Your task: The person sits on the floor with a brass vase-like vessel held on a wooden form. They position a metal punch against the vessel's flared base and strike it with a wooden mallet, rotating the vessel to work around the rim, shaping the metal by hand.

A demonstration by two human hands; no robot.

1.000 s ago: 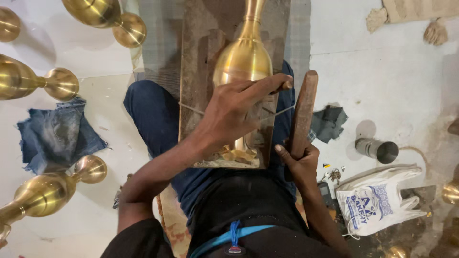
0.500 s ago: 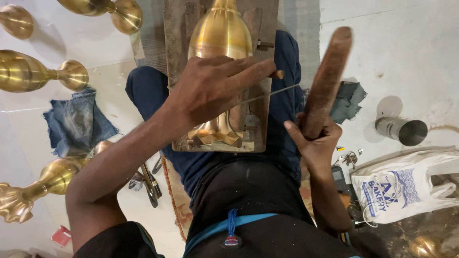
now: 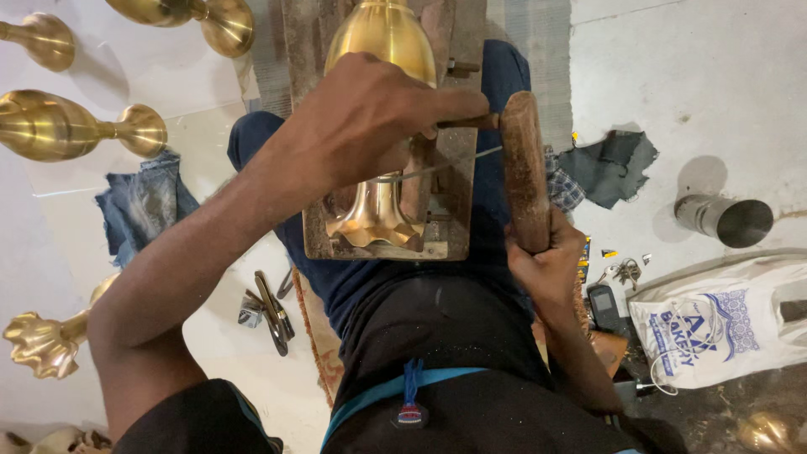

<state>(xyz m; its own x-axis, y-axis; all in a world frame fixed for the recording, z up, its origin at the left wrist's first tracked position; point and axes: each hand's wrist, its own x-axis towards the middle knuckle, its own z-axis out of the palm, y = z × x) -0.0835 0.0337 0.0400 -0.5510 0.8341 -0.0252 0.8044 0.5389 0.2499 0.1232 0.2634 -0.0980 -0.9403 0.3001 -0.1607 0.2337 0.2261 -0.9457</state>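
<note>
Head view: looking straight down at a seated person working over the lap, the floor pale around them.
Left hand (image 3: 370,126): it is curling over the brass vase (image 3: 382,50), fingers clenched around a thin dark tool (image 3: 466,122) whose tip is touching the side of the wooden mallet (image 3: 524,168).
Right hand (image 3: 546,261): it is gripping the lower end of the wooden mallet, holding it nearly upright just beside the board.
Brass vase: it is lying along a wooden board (image 3: 454,202) resting across the person's legs, its scalloped foot (image 3: 374,227) pointing toward the body.
Wire: a thin wire (image 3: 445,166) is running from under the left hand toward the mallet.
Left of the legs: more brass vases (image 3: 71,126) are lying on the floor, with a blue denim rag (image 3: 139,206) and a dark metal tool (image 3: 273,311) near the thigh.
Right of the legs: a dark cloth (image 3: 618,164), a steel cup (image 3: 725,220) lying on its side, and a white plastic bag (image 3: 714,324) are sitting well apart from the board.
</note>
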